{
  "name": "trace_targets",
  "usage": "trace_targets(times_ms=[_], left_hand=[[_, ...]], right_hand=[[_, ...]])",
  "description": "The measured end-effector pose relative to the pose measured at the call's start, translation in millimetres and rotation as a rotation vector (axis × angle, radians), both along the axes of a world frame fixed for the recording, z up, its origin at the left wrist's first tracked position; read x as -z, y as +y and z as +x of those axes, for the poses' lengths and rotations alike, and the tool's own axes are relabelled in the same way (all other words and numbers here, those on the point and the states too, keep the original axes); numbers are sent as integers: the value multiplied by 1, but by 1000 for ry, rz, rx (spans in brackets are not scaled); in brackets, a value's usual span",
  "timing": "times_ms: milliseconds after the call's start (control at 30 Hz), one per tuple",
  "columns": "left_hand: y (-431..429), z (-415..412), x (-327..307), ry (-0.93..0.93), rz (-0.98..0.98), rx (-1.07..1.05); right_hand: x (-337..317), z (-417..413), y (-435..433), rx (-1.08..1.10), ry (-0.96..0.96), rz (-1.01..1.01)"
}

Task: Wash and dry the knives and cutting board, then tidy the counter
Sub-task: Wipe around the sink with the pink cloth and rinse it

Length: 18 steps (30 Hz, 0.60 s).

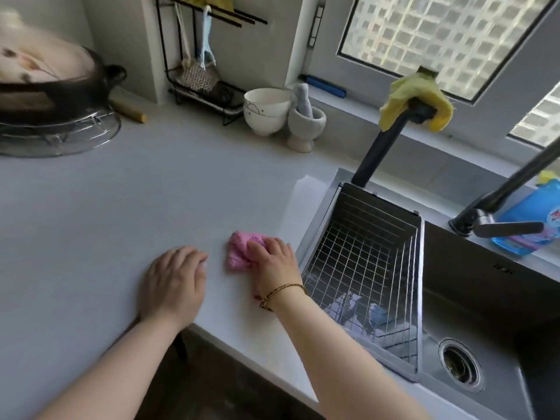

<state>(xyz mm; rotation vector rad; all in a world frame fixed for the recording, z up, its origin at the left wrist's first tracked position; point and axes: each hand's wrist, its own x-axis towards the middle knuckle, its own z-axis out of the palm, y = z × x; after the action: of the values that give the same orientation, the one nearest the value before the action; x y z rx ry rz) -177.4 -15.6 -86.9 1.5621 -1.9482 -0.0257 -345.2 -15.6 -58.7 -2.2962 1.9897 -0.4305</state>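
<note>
While the right hand [274,262] grips a pink cloth [239,253] on the counter [121,192] near its front edge (just beside the sink [485,298]), the left hand [174,278] rests flat beside it, fingers straight.

Far left of the sink [469,283], a lidded pot [60,86] is blurred and cut by the frame edge. Pale and blue items [357,310] in the sink's wire basket [363,253] are indistinct. Just left of the sink, the right hand [272,265] hides part of the pink cloth [236,256] in its grip. Behind the sink, a blue bottle [533,213] runs off the right edge.
</note>
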Motion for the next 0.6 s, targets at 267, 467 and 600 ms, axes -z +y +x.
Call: trace_targets(times_ms=[267,467,600], left_hand=[[-9,8,-5,8,105,47],[-71,35,-28,22,45,-128],[-107,56,-6,-104,156,-219]], right_hand=[[-4,-74,-69,272,-59,30],[9,0,-75,-126,-201,-197],[8,55,-103,-365,-166,-227]])
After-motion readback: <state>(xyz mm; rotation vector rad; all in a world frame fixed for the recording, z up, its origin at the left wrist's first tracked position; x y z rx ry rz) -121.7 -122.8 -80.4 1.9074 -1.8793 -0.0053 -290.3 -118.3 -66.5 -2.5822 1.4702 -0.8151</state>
